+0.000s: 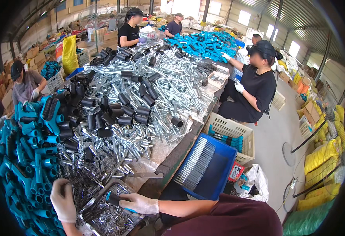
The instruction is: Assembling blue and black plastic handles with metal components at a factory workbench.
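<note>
My right hand (136, 203), in a white glove, enters from the right with its forearm level. Its fingers are closed around a black-and-teal handle (114, 198), which projects beyond the fingertips to the left. The handle is positioned above a metal tray (88, 203) of small metal parts (108, 217), at the near edge of the table.

My left hand (63, 200), also gloved in white, is at the left side of the tray, beside a pile of dark springs (84, 177). Its fingers are bent and partly curled; I cannot tell whether it has hold of anything.

Adjacent items are arranged as follows. A flat metal strip (145, 175) lies on the table beyond my right hand. A heap of teal handles (21, 169) stands to my left. Beyond the springs, a large pile of metal rods (172, 84) covers the table, with black sleeves (143, 110) scattered over it.

To the right of the table, a blue tray (223, 165) contains a row of metal pins (196, 162). Just behind it, a cream crate (248, 147) holds more teal pieces (225, 138). Farther back on the right, a co-worker (257, 84) in black sits beside the table.
</note>
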Demonstrator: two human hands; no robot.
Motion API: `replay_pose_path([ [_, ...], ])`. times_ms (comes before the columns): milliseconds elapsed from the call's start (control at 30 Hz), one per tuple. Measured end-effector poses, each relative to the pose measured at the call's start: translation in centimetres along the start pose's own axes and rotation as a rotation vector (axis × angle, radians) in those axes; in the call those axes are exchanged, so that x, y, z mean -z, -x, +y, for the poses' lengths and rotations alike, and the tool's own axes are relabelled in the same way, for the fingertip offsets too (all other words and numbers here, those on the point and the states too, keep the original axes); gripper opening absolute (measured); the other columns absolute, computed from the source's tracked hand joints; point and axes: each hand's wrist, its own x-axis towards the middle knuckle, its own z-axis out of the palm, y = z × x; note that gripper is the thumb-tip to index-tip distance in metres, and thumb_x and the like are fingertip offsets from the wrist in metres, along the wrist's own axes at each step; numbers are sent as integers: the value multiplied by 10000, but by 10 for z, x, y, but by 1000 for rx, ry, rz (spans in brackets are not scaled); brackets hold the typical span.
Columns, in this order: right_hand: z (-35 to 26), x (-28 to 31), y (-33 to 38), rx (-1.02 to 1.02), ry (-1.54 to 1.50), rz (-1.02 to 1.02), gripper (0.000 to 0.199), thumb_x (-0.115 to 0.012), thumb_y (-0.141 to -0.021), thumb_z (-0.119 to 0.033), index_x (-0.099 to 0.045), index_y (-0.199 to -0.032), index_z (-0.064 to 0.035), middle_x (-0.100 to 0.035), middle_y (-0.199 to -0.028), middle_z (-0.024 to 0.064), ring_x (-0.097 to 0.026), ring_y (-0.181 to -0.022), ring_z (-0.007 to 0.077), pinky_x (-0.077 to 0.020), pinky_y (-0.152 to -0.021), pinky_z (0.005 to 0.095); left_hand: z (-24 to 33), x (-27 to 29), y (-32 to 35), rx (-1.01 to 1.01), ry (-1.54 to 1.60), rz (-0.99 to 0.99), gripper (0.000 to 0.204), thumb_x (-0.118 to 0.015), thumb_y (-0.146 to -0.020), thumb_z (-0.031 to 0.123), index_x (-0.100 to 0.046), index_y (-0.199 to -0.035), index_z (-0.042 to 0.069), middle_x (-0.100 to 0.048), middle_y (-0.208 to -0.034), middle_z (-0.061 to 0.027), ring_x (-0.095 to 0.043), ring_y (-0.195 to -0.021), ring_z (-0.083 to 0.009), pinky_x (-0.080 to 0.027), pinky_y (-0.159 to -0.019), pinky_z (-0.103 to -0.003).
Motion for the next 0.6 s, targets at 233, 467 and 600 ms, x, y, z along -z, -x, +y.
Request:
replay_pose_path([
  [233,14,3,-8,218,231,-136,523,-524,-985,-417,-511,-1343,-36,-539,-758,5,-471,-623,53,-412,-522,257,57,-6,22,-16,-124,-488,107,-678,-722,57,-690,-812,0,-665,-728,-170,-677,-662,-271,-511,-622,-338],
  [467,-4,2,1,102,118,-142,438,-522,-991,-399,-564,-1248,-47,-511,-736,-11,-479,-641,54,-415,-539,258,58,-22,11,141,-271,-692,193,-682,-773,173,-682,-801,-18,-629,-607,-143,-659,-570,-260,-504,-574,-347],
  [600,-15,7,3,-88,35,-178,456,-519,-989,-413,-561,-1258,-47,-517,-751,-21,-479,-650,56,-416,-545,257,51,-25,11,62,44,-634,220,-672,-741,83,-676,-941,-10,-681,-826,-167,-692,-777,-271,-535,-735,-345],
])
